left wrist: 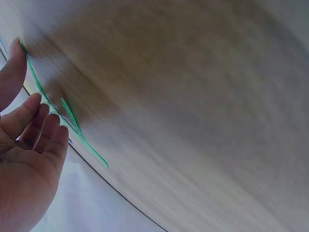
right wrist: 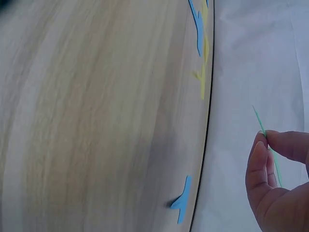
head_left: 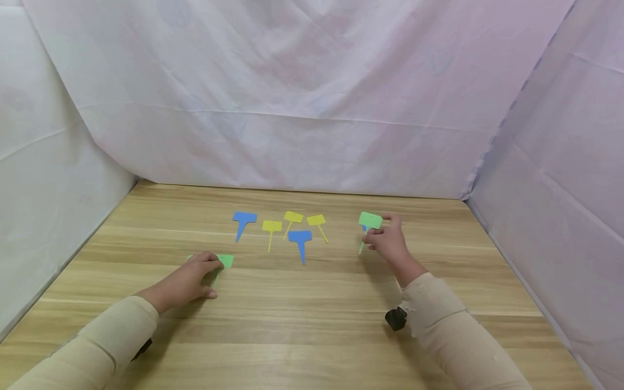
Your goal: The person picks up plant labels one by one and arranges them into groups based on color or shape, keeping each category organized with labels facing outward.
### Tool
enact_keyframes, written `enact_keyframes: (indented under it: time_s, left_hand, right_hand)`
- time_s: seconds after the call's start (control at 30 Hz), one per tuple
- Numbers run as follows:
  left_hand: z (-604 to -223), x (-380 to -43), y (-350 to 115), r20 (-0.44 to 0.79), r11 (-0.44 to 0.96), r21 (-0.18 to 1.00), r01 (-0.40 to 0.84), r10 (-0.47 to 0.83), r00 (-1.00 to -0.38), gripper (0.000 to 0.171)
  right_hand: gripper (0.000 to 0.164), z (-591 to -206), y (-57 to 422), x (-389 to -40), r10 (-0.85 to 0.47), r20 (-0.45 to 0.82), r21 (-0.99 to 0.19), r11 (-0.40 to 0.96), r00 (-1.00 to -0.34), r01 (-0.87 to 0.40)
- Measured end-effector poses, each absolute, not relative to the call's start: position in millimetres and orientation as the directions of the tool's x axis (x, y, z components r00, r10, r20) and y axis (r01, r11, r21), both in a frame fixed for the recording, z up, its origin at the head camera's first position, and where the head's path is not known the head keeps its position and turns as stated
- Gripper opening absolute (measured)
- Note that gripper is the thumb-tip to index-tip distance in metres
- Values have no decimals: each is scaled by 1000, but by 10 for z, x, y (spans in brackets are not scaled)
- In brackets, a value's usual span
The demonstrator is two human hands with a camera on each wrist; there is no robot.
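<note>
Near the left front of the table, my left hand reaches over green T-shaped plant labels. In the left wrist view the green labels lie on the wood, the thumb at a stem's tip and the loosely bent fingers beside them. My right hand pinches another green plant label between thumb and fingertips, raised off the table. Seen edge-on in the right wrist view, that label is a thin green line. Behind it, a blue plant label lies on the wood.
Between the hands lie several yellow plant labels and two blue ones, one at the left and one nearer the front. White cloth hangs behind the wooden table and along both sides.
</note>
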State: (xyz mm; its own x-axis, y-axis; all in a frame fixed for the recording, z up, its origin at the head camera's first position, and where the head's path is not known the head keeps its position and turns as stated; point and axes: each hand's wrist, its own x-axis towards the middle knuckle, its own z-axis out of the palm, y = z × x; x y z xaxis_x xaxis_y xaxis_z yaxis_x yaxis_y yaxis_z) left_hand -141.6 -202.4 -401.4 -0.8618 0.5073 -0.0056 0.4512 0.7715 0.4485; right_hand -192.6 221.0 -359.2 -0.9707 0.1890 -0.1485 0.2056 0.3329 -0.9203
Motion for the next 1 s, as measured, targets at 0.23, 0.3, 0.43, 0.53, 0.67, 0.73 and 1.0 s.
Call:
enact_keyframes:
  time_s: [0.23,0.3,0.43,0.53,0.67,0.73,1.0]
  left_hand:
    - [-4008,-1417,-2015,-6,772,448,451,507,-862,56]
    - [-4009,-1418,-2014,-5,771,449,451,507,-862,56]
    - [-4019,-1421,-2019,-8,772,452,446,504,-864,57]
    - [-4031,-1425,-2027,-13,774,453,442,502,-865,57]
    - [-4038,-1429,-2030,-17,775,452,442,503,-864,57]
    - [-4040,-1432,-2028,-19,775,451,442,503,-864,57]
    - [-4046,-1435,-2029,-14,773,452,446,506,-863,57]
  right_hand:
    - [84,-3544,2116,-1895,129,-158,-922,337,-979,193]
    - [82,-3524,2077,-1882,119,-149,-926,333,-982,181]
    - [77,-3488,1986,-1859,108,-117,-937,318,-987,146]
    - [75,-3478,1929,-1863,102,-113,-940,310,-988,140]
    - [75,-3494,1879,-1893,100,-127,-938,311,-987,152]
    - [76,-3496,1852,-1901,95,-124,-938,313,-988,148]
    - [77,-3468,1691,-1866,59,-109,-949,290,-992,121]
